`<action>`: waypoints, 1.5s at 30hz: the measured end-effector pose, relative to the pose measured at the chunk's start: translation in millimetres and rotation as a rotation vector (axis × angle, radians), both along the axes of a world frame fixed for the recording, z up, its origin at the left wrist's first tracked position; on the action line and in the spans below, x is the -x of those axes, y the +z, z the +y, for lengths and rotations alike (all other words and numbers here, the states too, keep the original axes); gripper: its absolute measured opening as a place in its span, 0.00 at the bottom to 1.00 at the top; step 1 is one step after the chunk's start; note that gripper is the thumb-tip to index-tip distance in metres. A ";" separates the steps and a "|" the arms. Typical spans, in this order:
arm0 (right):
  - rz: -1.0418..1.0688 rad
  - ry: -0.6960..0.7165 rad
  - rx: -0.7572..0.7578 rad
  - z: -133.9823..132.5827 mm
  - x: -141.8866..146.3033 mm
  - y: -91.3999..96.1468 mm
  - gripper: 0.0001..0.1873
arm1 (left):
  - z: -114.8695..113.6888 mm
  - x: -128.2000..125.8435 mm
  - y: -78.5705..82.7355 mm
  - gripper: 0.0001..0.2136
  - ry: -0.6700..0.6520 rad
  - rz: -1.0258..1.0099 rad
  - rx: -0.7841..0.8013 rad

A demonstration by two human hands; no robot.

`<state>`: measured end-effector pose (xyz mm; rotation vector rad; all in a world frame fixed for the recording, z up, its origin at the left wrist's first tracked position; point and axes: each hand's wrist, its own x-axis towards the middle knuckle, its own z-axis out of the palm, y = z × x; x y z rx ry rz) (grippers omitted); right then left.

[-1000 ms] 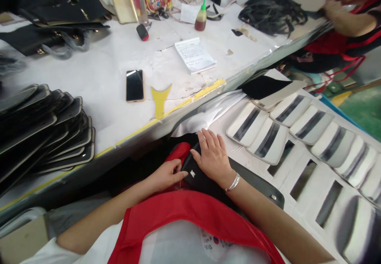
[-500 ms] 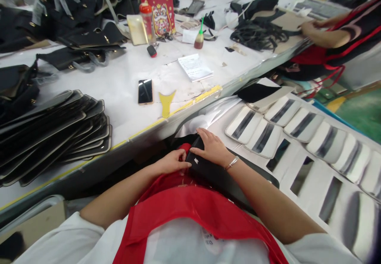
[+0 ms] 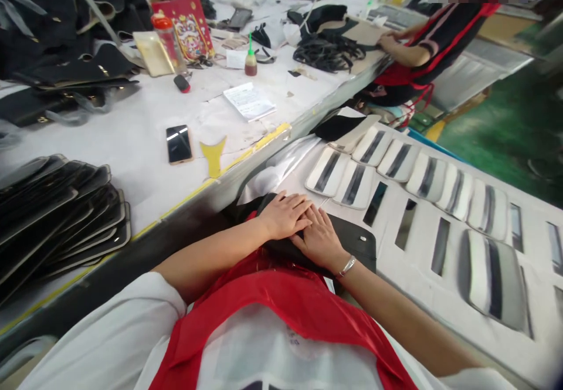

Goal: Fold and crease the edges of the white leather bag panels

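A black leather-like panel [image 3: 356, 234] with a small shiny metal piece near its right end lies across my lap, over the red apron [image 3: 268, 284]. My left hand [image 3: 281, 217] rests flat on its upper part, fingers stretched to the right. Close beside it, my right hand [image 3: 321, 236] lies flat on the same panel, and the fingers of both hands meet and partly overlap. Neither hand is wrapped round anything. A bracelet [image 3: 347, 265] circles my right wrist. Both hands cover the middle of the panel.
Right of me, a low table [image 3: 347, 217] bears white pads [image 3: 328, 171] with dark stripes. On the white workbench lie stacked black panels [image 3: 65, 220], a phone [image 3: 179, 143], a yellow template [image 3: 213, 156], a notepad [image 3: 249, 101] and a glue bottle [image 3: 250, 64]. A co-worker [image 3: 413, 53] stands farther along.
My left hand has moved from the panel's left edge onto its top, beside my right hand, and its fingers have straightened. The view has turned right.
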<state>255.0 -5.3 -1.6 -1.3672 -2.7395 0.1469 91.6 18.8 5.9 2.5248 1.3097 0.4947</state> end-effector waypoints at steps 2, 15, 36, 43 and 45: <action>-0.008 0.035 0.010 -4.4 -14.7 2.4 0.39 | -4.4 -4.6 -5.9 0.29 0.010 0.102 -0.034; -0.036 -0.208 0.012 -26.2 -93.5 -0.1 0.37 | -22.0 9.2 -6.8 0.34 0.238 0.211 -0.009; 0.881 -0.917 0.625 -27.8 -134.2 -24.2 0.29 | -13.7 60.3 -21.9 0.27 0.517 -0.555 0.660; 0.781 -0.924 0.664 -22.8 -139.9 -23.0 0.25 | -13.3 63.9 -20.0 0.25 0.497 -0.513 0.577; 0.670 -0.909 0.617 -22.3 -139.6 -18.2 0.27 | -11.5 68.1 -19.8 0.25 0.449 -0.460 0.586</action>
